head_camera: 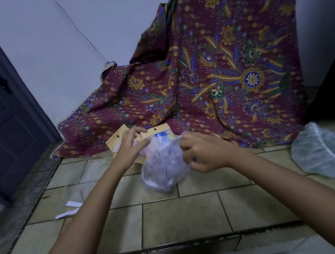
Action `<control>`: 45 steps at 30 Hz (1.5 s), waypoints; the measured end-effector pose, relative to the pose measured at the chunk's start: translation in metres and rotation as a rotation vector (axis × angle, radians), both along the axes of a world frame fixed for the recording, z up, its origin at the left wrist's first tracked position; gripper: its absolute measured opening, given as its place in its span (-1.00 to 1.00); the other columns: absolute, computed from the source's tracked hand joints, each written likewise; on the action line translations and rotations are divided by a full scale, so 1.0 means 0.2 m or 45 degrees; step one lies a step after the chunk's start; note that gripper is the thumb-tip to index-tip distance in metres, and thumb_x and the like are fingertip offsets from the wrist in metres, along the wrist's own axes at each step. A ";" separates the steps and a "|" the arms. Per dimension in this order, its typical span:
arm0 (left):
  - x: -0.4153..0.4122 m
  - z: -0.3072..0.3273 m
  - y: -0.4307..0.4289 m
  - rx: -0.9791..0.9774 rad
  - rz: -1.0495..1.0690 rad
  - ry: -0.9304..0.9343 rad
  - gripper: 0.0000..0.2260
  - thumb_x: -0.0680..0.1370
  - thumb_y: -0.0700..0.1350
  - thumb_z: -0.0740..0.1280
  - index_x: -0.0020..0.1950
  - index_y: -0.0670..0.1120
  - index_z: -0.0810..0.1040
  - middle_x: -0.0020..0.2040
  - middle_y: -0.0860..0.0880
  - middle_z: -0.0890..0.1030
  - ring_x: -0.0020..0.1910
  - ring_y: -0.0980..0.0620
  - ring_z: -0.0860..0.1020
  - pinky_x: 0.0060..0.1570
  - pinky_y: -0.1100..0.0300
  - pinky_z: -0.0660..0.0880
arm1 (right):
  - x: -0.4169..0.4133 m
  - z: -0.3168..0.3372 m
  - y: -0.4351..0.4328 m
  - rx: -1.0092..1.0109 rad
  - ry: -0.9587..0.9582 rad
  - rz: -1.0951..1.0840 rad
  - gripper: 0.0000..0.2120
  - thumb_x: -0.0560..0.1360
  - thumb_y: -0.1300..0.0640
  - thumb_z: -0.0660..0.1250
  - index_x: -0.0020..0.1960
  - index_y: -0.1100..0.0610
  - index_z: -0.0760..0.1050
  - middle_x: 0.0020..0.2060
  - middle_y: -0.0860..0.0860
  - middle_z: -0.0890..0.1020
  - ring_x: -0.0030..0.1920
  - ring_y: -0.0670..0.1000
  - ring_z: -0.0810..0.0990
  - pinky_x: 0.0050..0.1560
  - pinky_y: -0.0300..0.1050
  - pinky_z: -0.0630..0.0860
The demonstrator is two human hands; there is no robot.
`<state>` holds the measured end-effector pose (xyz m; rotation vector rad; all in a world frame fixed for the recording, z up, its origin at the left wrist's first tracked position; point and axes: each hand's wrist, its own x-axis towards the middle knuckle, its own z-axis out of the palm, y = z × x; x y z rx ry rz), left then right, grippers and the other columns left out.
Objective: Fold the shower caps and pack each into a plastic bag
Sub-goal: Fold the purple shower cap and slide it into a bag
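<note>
Both hands met over the middle of the tiled floor (190, 216), with a bunched, translucent shower cap (164, 167) hanging between them. Its lower end sat close to the tiles, though whether it touched them could not be told. The left hand (132, 143) pinched the bundle's upper left between thumb and fingertips; the right hand (202, 152) was curled tightly on its right side. Just behind, at the floor's far edge where the patterned cloth (228, 70) began, lay yellow-topped plastic bags (119, 140); whether the cap was already partly inside one was unclear. A second shower cap (323, 153) lay spread at the right edge, and white paper strips (70, 209) lay near the left edge. The step looked like gathering the cap small enough to bag. Doing it well probably meant pressing the air out, folding it into a flat, narrow packet, and sliding the folded end in first so the thin film did not snag.
</note>
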<state>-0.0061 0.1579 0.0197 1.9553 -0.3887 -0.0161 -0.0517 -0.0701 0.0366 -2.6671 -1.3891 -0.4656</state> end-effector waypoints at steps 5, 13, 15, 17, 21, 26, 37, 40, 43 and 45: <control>-0.02 0.01 -0.04 0.223 -0.375 0.567 -0.36 0.45 0.03 0.42 0.46 0.05 0.20 -0.02 0.06 0.54 -0.16 0.22 0.53 -0.18 0.31 0.47 | 0.03 -0.10 0.01 0.003 -0.251 0.073 -0.81 0.35 0.22 0.17 -0.39 0.22 0.48 -0.33 0.09 0.50 -0.16 0.09 0.41 -0.15 -0.02 0.48; -0.08 -0.07 -0.12 -0.284 -0.451 0.645 -0.39 0.33 -0.09 0.54 0.32 -0.10 0.39 0.06 -0.02 0.63 0.01 0.03 0.63 -0.06 0.20 0.58 | 0.08 -0.14 0.03 0.602 -0.329 -0.185 -0.80 0.41 0.32 0.25 0.01 0.23 0.54 0.02 0.18 0.57 0.19 0.09 0.36 0.31 0.02 0.31; -0.09 -0.07 -0.15 -0.359 -0.248 0.582 -0.62 0.50 -0.27 0.34 0.29 -0.10 0.38 0.05 -0.06 0.60 -0.06 0.03 0.62 -0.09 0.19 0.60 | 0.04 -0.14 0.07 1.072 -0.056 -0.512 -0.69 0.44 0.28 0.28 0.18 0.18 0.47 0.11 0.15 0.48 0.20 0.04 0.35 0.26 -0.05 0.35; -0.08 -0.09 -0.17 -0.549 -0.109 0.575 -0.70 0.53 -0.31 0.27 0.21 -0.05 0.40 0.03 -0.09 0.59 -0.08 0.01 0.62 -0.14 0.16 0.62 | -0.01 -0.12 0.11 1.483 0.470 -0.795 -0.60 0.46 0.16 0.37 0.27 0.13 0.40 0.09 0.07 0.43 0.13 0.01 0.42 0.12 -0.13 0.42; -0.08 -0.11 -0.21 -0.668 -0.052 0.517 -0.67 0.53 -0.35 0.26 0.16 0.02 0.40 0.03 -0.08 0.59 -0.03 -0.07 0.60 -0.04 0.03 0.59 | -0.03 -0.14 0.13 1.539 1.215 -0.824 -0.44 0.38 0.07 0.46 0.30 0.08 0.31 -0.09 0.03 0.52 -0.05 -0.02 0.56 -0.07 -0.20 0.52; -0.08 -0.13 -0.27 -0.595 0.010 0.437 -0.64 0.54 -0.37 0.23 0.22 0.01 0.37 0.04 -0.10 0.58 -0.02 -0.10 0.59 -0.06 0.01 0.59 | 0.00 -0.17 0.14 1.534 1.151 -0.760 -0.71 0.34 0.26 0.50 -0.08 0.12 0.43 -0.43 0.01 0.47 -0.41 -0.08 0.49 -0.32 -0.22 0.48; -0.01 -0.19 -0.12 0.021 0.558 0.005 -0.53 0.43 -0.43 0.13 0.28 -0.07 0.38 -0.34 -0.04 0.42 -0.42 -0.02 0.36 -0.38 0.14 0.29 | 0.07 -0.20 -0.05 0.862 0.009 -1.460 -0.82 0.42 0.43 0.24 -0.12 0.19 0.35 -0.08 0.15 0.38 -0.36 0.07 0.32 -0.37 -0.11 0.24; -0.03 -0.20 -0.11 0.199 0.465 -0.039 -0.50 0.41 -0.40 0.17 0.31 -0.06 0.33 -0.16 -0.12 0.52 -0.31 -0.07 0.44 -0.31 0.12 0.34 | 0.05 -0.21 -0.03 0.754 -0.121 -1.448 -0.76 0.35 0.45 0.32 -0.04 0.27 0.40 -0.03 0.22 0.42 -0.40 0.07 0.32 -0.42 -0.10 0.28; -0.07 -0.17 -0.14 -0.002 0.088 0.222 -0.45 0.49 -0.29 0.27 0.41 -0.01 0.15 0.03 0.00 0.48 -0.20 0.11 0.48 -0.23 0.19 0.44 | 0.07 -0.21 -0.01 0.721 0.109 -1.244 -0.78 0.41 0.40 0.25 0.02 0.22 0.40 -0.01 0.10 0.37 -0.22 0.06 0.37 -0.23 -0.13 0.30; -0.06 -0.16 -0.14 -0.296 0.011 0.536 -0.35 0.43 0.10 0.36 0.42 0.00 0.14 0.00 0.07 0.49 -0.14 0.10 0.48 -0.13 0.17 0.44 | 0.08 -0.21 -0.01 0.833 0.356 -1.022 -0.81 0.43 0.37 0.23 0.02 0.18 0.43 0.00 0.06 0.38 -0.18 0.02 0.38 -0.17 -0.17 0.30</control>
